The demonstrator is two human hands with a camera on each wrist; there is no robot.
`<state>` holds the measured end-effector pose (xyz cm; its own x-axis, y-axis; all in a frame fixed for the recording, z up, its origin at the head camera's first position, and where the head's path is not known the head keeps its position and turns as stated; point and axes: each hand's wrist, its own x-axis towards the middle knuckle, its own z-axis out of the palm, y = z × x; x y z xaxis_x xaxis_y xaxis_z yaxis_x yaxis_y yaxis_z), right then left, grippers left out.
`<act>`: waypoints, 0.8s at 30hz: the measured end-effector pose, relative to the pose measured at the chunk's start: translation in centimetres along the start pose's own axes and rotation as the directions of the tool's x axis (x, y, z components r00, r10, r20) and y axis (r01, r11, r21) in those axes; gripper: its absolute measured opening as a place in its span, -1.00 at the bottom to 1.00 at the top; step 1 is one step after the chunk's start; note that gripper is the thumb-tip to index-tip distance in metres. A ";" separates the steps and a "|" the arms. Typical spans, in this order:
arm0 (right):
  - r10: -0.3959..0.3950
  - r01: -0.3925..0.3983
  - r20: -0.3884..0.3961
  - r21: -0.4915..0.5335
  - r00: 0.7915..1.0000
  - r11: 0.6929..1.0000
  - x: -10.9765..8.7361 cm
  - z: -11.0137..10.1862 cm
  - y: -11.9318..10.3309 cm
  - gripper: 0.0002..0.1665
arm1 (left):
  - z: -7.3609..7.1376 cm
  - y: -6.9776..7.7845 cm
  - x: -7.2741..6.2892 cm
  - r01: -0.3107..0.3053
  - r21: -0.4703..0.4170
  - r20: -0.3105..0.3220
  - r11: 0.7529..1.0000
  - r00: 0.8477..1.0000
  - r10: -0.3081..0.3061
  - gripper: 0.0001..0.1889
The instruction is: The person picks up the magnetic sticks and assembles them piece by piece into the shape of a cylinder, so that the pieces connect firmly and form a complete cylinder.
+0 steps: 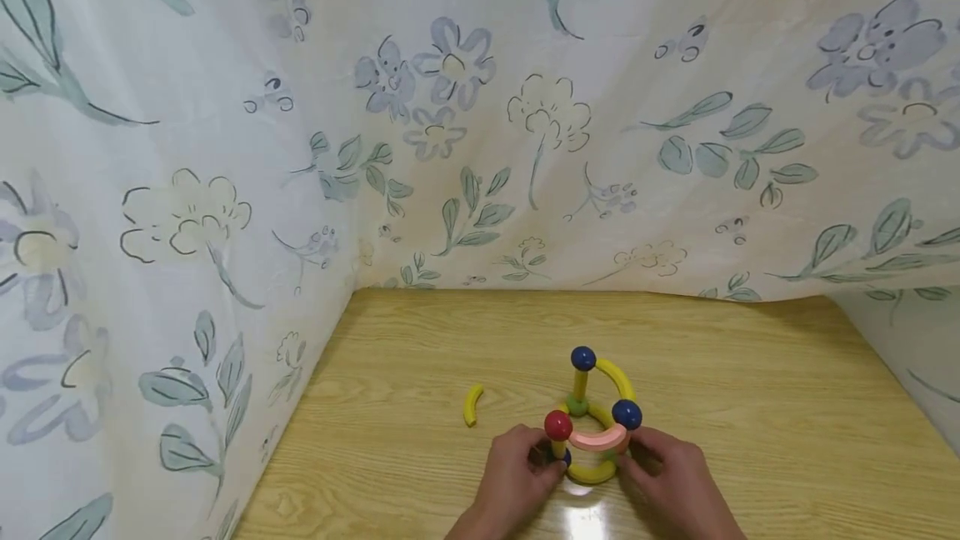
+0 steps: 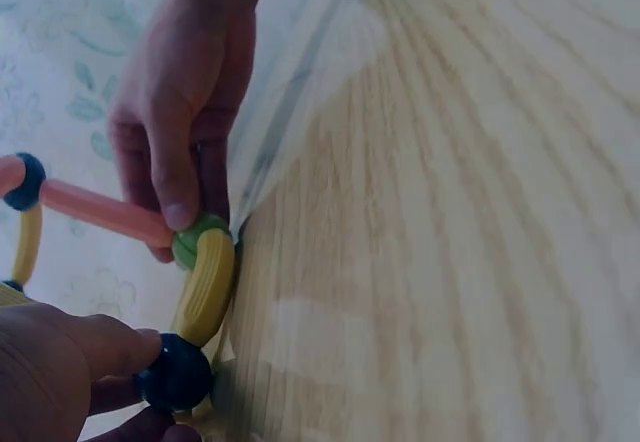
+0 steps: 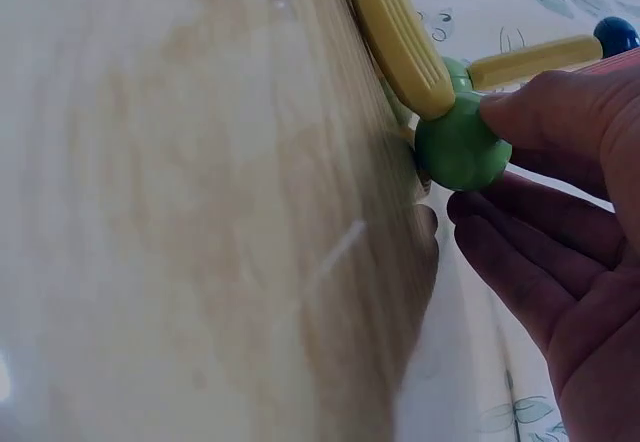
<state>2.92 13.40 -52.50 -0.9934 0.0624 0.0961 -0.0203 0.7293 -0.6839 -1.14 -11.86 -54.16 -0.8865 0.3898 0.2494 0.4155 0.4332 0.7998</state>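
A toy frame of balls and rods (image 1: 592, 474) stands on the table between my hands. Its base is a ring of curved yellow rods, with uprights holding a red ball (image 1: 558, 425) on the left, a blue ball (image 1: 582, 358) at the back and another blue ball (image 1: 627, 414) on the right. A curved pink rod (image 1: 597, 440) joins the red ball to the right one. My left hand (image 1: 513, 473) pinches the low dark blue ball (image 2: 175, 374) under the red one. With thumb and fingers, my right hand (image 1: 667, 477) holds the low green ball (image 3: 463, 144) beneath the pink upright (image 2: 105, 212).
One loose curved yellow rod (image 1: 472, 405) lies on the wooden table (image 1: 405, 340) left of the frame. Flower-patterned cloth (image 1: 450, 190) hangs behind the table and along both sides.
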 end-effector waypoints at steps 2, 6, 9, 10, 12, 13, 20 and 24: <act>0.009 -0.009 0.003 -0.007 1.000 1.000 0.2 -0.2 0.1 -0.69 | 0.2 0.3 0.0 -0.002 0.009 -0.009 1.000 1.000 0.002 -0.81; 0.032 -0.031 0.016 -0.005 0.999 0.999 0.7 -0.5 0.3 -0.65 | 0.5 0.6 0.2 0.021 0.016 -0.011 1.000 1.000 -0.021 -0.81; 0.047 -0.048 0.032 0.009 0.998 0.999 1.2 -0.6 0.6 -0.66 | 0.8 0.7 0.4 0.031 0.009 0.001 0.999 1.000 -0.031 -0.81; 0.055 -0.055 0.037 0.012 0.998 0.998 1.3 -0.6 0.7 -0.65 | 0.8 0.7 0.3 0.026 0.000 0.008 1.000 1.000 -0.026 -0.80; 0.068 -0.068 0.048 0.012 0.997 0.998 1.4 -0.6 0.9 -0.64 | 0.5 0.5 0.3 0.022 -0.028 0.011 0.999 1.000 -0.022 -0.77; 0.073 -0.074 0.056 0.017 0.996 0.997 1.5 -0.6 0.9 -0.63 | 0.3 0.4 0.2 0.030 -0.043 0.014 0.999 0.999 -0.030 -0.75; 0.098 -0.100 0.078 0.021 0.992 0.995 1.6 -0.6 1.2 -0.60 | -4.2 -0.6 0.1 0.207 -0.257 0.031 0.944 0.978 -0.206 -0.64; 0.082 -0.085 0.067 0.031 0.994 0.996 1.5 -0.7 1.3 -0.61 | -8.3 -1.9 -0.3 0.254 -0.382 0.052 0.889 0.966 -0.253 -0.55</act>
<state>1.48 14.91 -52.77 -0.9970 0.0764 -0.0094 0.0603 0.6999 -0.7116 -3.31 -19.49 -51.22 -0.9510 0.3092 0.0098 0.0666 0.1735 0.9826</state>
